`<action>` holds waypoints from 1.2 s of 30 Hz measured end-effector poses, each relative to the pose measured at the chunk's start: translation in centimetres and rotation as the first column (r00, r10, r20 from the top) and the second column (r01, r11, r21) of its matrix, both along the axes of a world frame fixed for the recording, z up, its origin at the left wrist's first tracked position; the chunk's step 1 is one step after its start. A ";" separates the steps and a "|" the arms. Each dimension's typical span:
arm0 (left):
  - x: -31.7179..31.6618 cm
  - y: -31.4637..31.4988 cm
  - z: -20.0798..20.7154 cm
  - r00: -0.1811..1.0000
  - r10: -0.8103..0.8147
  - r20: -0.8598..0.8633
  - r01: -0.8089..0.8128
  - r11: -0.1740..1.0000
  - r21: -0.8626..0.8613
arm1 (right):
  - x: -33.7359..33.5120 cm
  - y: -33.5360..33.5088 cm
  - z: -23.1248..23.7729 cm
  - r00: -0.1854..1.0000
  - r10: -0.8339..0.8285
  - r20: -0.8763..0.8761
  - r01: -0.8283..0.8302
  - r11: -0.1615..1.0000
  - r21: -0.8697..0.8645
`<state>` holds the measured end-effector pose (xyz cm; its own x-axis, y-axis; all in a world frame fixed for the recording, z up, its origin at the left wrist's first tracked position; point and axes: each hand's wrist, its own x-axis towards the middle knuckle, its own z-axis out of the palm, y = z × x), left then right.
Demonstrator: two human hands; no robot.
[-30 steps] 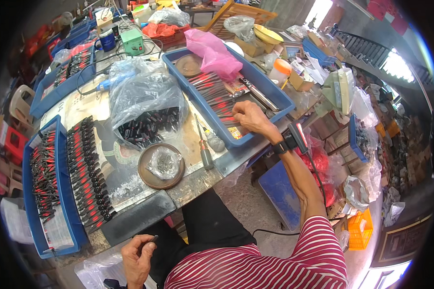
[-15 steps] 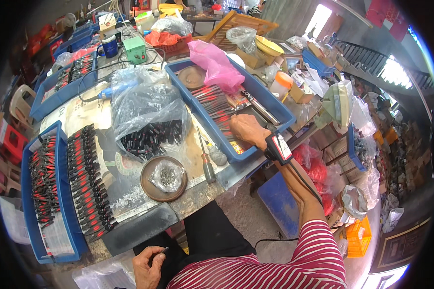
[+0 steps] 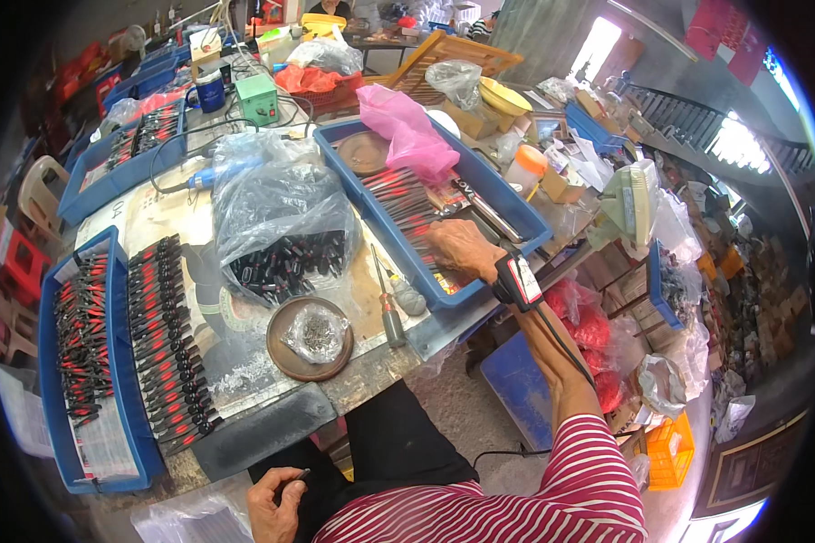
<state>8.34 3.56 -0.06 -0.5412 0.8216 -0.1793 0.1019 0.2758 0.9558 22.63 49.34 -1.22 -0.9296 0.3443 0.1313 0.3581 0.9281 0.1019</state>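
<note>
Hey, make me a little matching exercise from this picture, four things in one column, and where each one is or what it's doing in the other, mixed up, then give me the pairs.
Things:
1. Right hand
2. Screwdriver
3. Round brown dish
4. Blue mug

Places or states:
A. Standing beside a green box
B. Holding a small clear bag
C. Reaching into the blue tray that has a pink bag in it
D. Lying on the table, handle toward the person

Right pairs: 1-C, 2-D, 3-B, 4-A
</note>
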 end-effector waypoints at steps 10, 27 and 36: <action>0.8 -0.1 0.1 0.994 0.062 0.090 -0.069 0.994 0.082 | 1.2 -6.2 4.0 0.747 -0.210 -0.630 0.108 0.975 -0.196; 2.0 -0.5 2.8 0.985 0.167 0.050 -0.174 0.910 0.376 | -1.4 -29.2 1.7 0.908 -0.233 -0.347 -0.417 -0.439 -0.796; 1.8 -0.5 3.6 0.988 0.149 0.025 -0.147 0.906 0.397 | -0.5 -30.6 1.2 0.928 -0.111 -0.354 -0.362 -0.486 -0.796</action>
